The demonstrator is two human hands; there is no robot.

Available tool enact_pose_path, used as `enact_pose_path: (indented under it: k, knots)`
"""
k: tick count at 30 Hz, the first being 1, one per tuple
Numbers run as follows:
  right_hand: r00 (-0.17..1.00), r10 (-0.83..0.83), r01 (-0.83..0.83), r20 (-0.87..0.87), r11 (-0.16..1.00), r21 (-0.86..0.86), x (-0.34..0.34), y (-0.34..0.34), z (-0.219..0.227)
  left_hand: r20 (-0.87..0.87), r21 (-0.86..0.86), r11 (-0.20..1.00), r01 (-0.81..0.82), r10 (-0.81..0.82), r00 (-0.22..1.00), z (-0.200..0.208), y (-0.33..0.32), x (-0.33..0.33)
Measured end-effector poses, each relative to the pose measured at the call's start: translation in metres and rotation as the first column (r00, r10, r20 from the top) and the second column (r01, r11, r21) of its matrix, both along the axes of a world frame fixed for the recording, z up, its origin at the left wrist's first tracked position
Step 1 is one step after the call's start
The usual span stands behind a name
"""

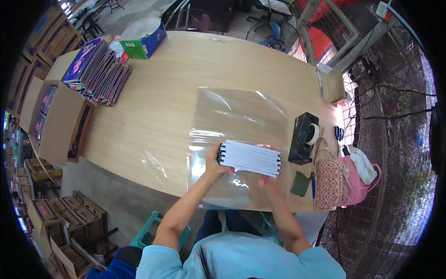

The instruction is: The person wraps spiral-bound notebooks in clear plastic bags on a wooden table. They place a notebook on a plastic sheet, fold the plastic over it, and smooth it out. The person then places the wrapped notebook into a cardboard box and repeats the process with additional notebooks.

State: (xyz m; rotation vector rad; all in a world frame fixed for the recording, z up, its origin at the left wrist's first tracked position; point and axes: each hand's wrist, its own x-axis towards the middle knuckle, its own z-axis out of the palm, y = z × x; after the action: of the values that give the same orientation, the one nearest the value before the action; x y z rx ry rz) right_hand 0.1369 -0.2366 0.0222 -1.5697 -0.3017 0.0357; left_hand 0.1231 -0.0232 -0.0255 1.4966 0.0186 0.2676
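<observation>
A stack of spiral-bound notebooks point(250, 158) stands between my hands, white page edges facing up and black coils showing at both ends. My left hand point(213, 165) grips its left end, the thumb along the near side. At the right end, my right hand point(269, 181) holds the stack from the near side; some of its fingers are hidden behind the notebooks. Beneath lies a large clear plastic sheet point(239, 109), wrinkled and shiny, spread over the table's near edge. Whether the stack rests on the sheet or is slightly lifted, I cannot tell.
Right of the sheet stand a black tape dispenser point(302, 139), scissors point(339, 133), a green cloth-like piece point(300, 184), a patterned pouch point(331, 186) and a pink bag point(355, 181). Piled spiral notebooks point(104, 72), an open carton point(62, 123) and a blue-green box point(143, 44) occupy the left.
</observation>
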Motion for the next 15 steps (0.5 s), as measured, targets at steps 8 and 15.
enact_pose_path:
  k: [8,15]
  knots:
    - [0.999,-0.054,0.046,0.005,0.891,0.451,0.014,0.020,-0.061,0.172,0.123,0.992,-0.028,0.007,0.985,-0.005,-0.001,0.000]
    - [0.954,-0.261,0.287,-0.144,0.935,0.209,0.016,0.017,-0.060,-0.048,0.083,0.967,-0.240,0.244,0.969,0.023,-0.013,-0.012]
